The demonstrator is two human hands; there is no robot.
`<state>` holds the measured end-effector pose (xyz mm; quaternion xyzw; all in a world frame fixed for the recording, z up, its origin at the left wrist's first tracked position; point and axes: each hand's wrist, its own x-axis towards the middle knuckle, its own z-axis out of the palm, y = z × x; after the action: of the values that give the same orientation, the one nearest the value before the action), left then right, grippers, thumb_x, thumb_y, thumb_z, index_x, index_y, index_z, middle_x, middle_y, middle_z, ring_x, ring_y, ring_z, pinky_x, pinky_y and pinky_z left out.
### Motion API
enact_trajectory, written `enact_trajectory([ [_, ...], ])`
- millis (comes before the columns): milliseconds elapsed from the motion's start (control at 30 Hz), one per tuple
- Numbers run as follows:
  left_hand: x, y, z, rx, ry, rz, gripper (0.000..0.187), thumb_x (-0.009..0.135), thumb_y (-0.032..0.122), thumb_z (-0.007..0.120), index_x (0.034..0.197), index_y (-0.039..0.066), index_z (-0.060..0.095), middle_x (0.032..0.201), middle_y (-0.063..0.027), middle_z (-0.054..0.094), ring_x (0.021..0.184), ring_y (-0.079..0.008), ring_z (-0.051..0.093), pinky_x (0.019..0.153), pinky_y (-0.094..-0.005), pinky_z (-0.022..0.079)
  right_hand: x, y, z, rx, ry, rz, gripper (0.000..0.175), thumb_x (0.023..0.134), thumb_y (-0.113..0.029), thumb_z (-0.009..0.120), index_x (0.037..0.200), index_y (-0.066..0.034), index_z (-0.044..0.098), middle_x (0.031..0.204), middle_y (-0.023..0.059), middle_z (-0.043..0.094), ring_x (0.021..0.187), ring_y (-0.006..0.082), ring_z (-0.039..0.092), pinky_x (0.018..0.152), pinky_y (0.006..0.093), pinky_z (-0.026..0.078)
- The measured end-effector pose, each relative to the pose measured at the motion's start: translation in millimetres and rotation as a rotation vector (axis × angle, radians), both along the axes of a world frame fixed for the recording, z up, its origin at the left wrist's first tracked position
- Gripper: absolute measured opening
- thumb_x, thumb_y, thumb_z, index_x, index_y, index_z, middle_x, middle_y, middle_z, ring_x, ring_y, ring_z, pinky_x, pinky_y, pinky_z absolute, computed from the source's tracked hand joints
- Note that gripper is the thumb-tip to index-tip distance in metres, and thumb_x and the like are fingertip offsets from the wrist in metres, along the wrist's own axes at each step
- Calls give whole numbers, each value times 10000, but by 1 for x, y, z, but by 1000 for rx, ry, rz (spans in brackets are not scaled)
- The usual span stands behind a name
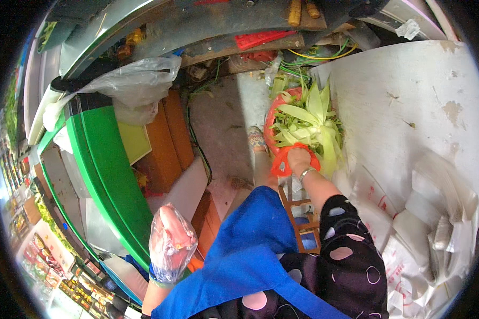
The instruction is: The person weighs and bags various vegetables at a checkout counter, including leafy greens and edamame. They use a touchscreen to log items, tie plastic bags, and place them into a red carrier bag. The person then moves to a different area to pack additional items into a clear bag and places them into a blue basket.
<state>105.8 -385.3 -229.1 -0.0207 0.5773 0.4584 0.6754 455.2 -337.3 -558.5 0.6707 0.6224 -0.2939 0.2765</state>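
My right hand [299,158], with a metal bracelet at the wrist, grips a crumpled orange-red bag [281,161]. Just beyond it, pale green corn husks [303,119] and leafy greens fill a reddish basin or bag [270,115] on the floor. Clear plastic [185,255] covers my left hand [171,229], held low beside the green rim of a counter. Its fingers look close together; the wrinkled plastic hides whether they hold anything.
A green counter edge [103,159] curves along the left, with a translucent plastic bag [143,83] hanging over its far end. White sacks [407,255] are heaped at right by a white panel [403,103]. Cables [191,131] run along the floor. A wooden stool [299,215] stands beneath my right arm.
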Motion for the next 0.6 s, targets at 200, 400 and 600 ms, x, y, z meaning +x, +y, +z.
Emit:
enact_trajectory([
  [200, -10, -9, -19, -54, -7, 40, 696, 801, 324, 715, 1347, 67, 367, 910, -150, 564, 731, -261, 587, 614, -358, 501, -31, -14, -80, 227, 188, -368, 500, 863, -213, 495, 1313, -13, 409, 1320, 290, 463, 1212, 416, 462, 1005, 464, 399],
  [400, -19, -8, -37, -104, -36, 24, 725, 802, 388, 708, 1353, 77, 353, 887, -173, 568, 732, -293, 595, 616, -379, 506, 30, -36, -133, -257, 475, -411, 669, 863, -191, 469, 1478, -111, 220, 1155, 285, 590, 1055, 369, 596, 909, 436, 461],
  [600, -28, -8, -30, 59, -227, 151, 694, 819, 281, 713, 1359, 41, 348, 935, -172, 553, 799, -295, 594, 703, -400, 513, 54, -56, -180, -208, 445, -225, 457, 902, -145, 428, 1356, -93, 452, 1159, 258, 605, 1057, 372, 597, 876, 434, 472],
])
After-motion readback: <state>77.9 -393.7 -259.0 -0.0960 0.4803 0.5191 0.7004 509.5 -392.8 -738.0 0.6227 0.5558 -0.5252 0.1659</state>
